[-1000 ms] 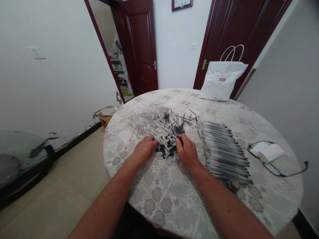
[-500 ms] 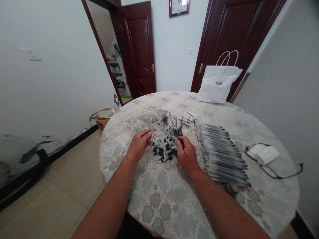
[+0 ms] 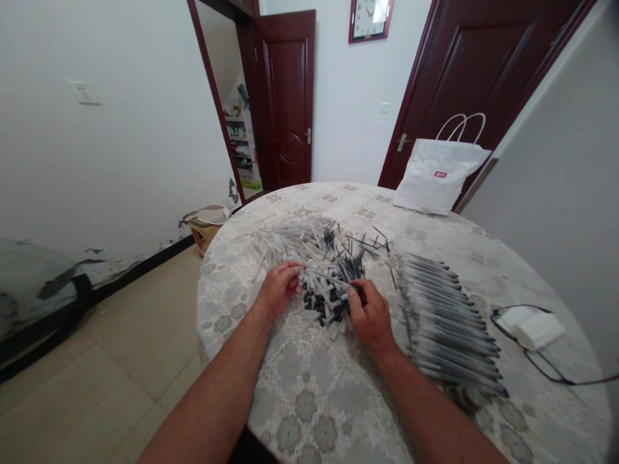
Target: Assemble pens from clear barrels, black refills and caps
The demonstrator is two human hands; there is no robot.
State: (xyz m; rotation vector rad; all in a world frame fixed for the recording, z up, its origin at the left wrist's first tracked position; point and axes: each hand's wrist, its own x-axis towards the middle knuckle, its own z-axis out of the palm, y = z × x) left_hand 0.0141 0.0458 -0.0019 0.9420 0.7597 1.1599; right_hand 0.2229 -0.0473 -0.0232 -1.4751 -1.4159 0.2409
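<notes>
A thin, pale pen (image 3: 329, 277) spans the gap between my hands, slightly tilted down to the right. My left hand (image 3: 282, 287) pinches its left end, and my right hand (image 3: 370, 312) has its fingers closed round the other end. Below the pen lies a heap of clear and black pen caps (image 3: 316, 303). Thin dark refills (image 3: 351, 265) stick out behind my right hand. Beyond my left hand, pale pen barrels (image 3: 280, 240) are spread in a loose pile. To the right, many capped pens (image 3: 449, 316) lie side by side in a row.
A patterned cloth covers the round table (image 3: 304, 399). Eyeglasses (image 3: 546, 370) and a folded white tissue (image 3: 532, 325) lie at the right. A white paper bag (image 3: 440, 177) stands at the far edge. Loose refills (image 3: 370, 241) are scattered behind the caps.
The camera view has turned, so the table sits lower in the picture. Both hands still hold the pen, which is now held a little closer between them.
</notes>
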